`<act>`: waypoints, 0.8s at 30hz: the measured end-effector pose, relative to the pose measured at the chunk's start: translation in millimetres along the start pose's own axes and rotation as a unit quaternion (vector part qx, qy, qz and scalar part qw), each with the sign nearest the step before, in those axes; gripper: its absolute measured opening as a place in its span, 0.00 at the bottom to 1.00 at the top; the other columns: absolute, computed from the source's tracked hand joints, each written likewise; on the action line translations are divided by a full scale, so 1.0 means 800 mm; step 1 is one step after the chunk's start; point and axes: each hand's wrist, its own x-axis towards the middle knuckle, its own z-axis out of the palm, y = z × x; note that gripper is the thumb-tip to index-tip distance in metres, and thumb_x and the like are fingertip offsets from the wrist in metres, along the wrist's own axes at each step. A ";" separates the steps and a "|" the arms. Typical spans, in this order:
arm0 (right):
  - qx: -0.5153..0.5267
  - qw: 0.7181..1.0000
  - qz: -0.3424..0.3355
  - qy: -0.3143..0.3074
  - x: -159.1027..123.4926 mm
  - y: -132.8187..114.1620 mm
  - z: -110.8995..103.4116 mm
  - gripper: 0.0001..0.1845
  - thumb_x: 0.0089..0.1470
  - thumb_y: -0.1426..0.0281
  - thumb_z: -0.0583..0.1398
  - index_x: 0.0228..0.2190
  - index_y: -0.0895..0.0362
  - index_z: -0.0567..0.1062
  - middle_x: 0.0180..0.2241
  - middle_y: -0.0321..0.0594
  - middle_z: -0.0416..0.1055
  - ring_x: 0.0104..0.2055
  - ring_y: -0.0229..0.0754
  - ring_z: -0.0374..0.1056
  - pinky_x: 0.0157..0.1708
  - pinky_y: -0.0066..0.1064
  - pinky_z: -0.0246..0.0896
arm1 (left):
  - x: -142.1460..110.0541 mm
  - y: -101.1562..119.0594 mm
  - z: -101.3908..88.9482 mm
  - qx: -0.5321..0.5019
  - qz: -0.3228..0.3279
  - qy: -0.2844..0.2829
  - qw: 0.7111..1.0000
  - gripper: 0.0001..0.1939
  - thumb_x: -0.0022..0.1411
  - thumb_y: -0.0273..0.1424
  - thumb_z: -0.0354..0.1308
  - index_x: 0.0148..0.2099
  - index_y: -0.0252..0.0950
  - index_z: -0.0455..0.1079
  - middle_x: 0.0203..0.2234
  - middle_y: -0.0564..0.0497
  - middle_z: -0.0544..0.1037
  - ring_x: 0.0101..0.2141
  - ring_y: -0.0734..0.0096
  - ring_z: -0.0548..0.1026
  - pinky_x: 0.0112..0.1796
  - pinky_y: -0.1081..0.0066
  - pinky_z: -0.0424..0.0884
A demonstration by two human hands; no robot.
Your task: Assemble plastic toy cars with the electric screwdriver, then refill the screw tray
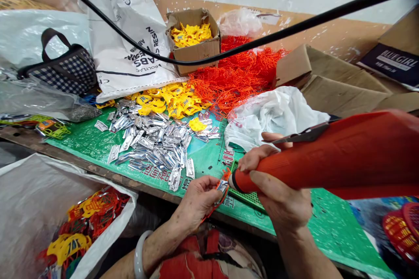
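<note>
My left hand (200,198) pinches a small orange plastic piece (225,177) with a shiny metal plate on it. Wrapped in my right hand (278,196) is a thick red cylindrical tool (314,157), its narrow end with a dark ring meeting the orange piece. I cannot make out the tool's exact kind. Beyond my left hand lies a heap of silver metal clip plates (160,139), with yellow plastic pieces (173,98) behind it. Under the tool's tip, part of a green perforated tray (247,198) shows; the rest is hidden by my right hand and the tool.
Orange plastic strands (235,74) pile up behind a white plastic bag (278,113). A carton (196,56) holds yellow pieces. At lower left, a white sack (29,192) contains red and yellow parts. A black cable (209,59) crosses the view; an open cardboard box (343,91) is at right.
</note>
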 end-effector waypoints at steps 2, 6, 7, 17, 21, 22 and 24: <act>0.003 1.000 -0.004 0.009 0.000 -0.001 0.001 0.25 0.45 0.69 0.66 0.47 0.46 0.70 0.28 0.33 0.70 0.32 0.46 0.69 0.36 0.43 0.68 | 0.000 0.000 0.000 -0.002 0.002 0.000 1.000 0.12 0.42 0.31 0.68 0.32 0.33 0.74 0.19 0.55 0.73 0.21 0.76 0.66 0.25 0.74 0.57; 0.001 1.000 0.004 0.008 -0.002 -0.001 0.001 0.24 0.46 0.68 0.66 0.46 0.47 0.69 0.27 0.33 0.70 0.33 0.46 0.70 0.37 0.43 0.68 | -0.001 0.000 0.000 -0.002 0.004 0.001 1.000 0.12 0.42 0.33 0.69 0.32 0.34 0.74 0.19 0.55 0.73 0.21 0.74 0.67 0.25 0.73 0.58; 0.001 1.000 0.008 0.007 -0.003 -0.001 0.001 0.23 0.46 0.68 0.65 0.46 0.48 0.69 0.27 0.33 0.70 0.33 0.46 0.70 0.37 0.43 0.68 | -0.001 0.000 0.000 0.000 0.003 0.002 1.000 0.13 0.42 0.33 0.69 0.32 0.34 0.75 0.19 0.54 0.73 0.21 0.74 0.68 0.25 0.73 0.59; 0.011 1.000 0.018 0.005 -0.005 0.000 -0.001 0.19 0.46 0.68 0.65 0.42 0.47 0.71 0.27 0.33 0.70 0.33 0.46 0.69 0.39 0.43 0.68 | -0.001 0.000 0.000 -0.002 0.006 0.003 1.000 0.12 0.42 0.32 0.69 0.31 0.34 0.75 0.20 0.54 0.74 0.22 0.74 0.69 0.26 0.73 0.61; -0.004 1.000 0.009 -0.013 -0.004 -0.001 -0.002 0.14 0.46 0.70 0.65 0.38 0.48 0.73 0.27 0.34 0.70 0.34 0.46 0.69 0.39 0.44 0.68 | -0.002 0.000 0.001 -0.004 0.005 0.006 1.000 0.12 0.41 0.32 0.69 0.31 0.33 0.75 0.21 0.53 0.75 0.23 0.72 0.69 0.26 0.73 0.61; -0.007 1.000 0.007 -0.018 -0.004 -0.001 -0.002 0.15 0.46 0.70 0.65 0.38 0.47 0.73 0.26 0.33 0.69 0.33 0.47 0.68 0.38 0.44 0.68 | -0.002 0.000 0.001 -0.004 0.004 0.006 1.000 0.12 0.41 0.32 0.69 0.31 0.33 0.75 0.21 0.53 0.75 0.23 0.72 0.70 0.26 0.73 0.61; -0.011 1.000 0.004 -0.022 -0.005 -0.001 -0.002 0.16 0.45 0.71 0.65 0.39 0.47 0.73 0.26 0.33 0.69 0.33 0.47 0.69 0.38 0.44 0.68 | -0.002 0.001 0.001 -0.006 0.002 0.007 1.000 0.12 0.41 0.32 0.69 0.31 0.34 0.75 0.21 0.52 0.75 0.23 0.72 0.70 0.25 0.73 0.61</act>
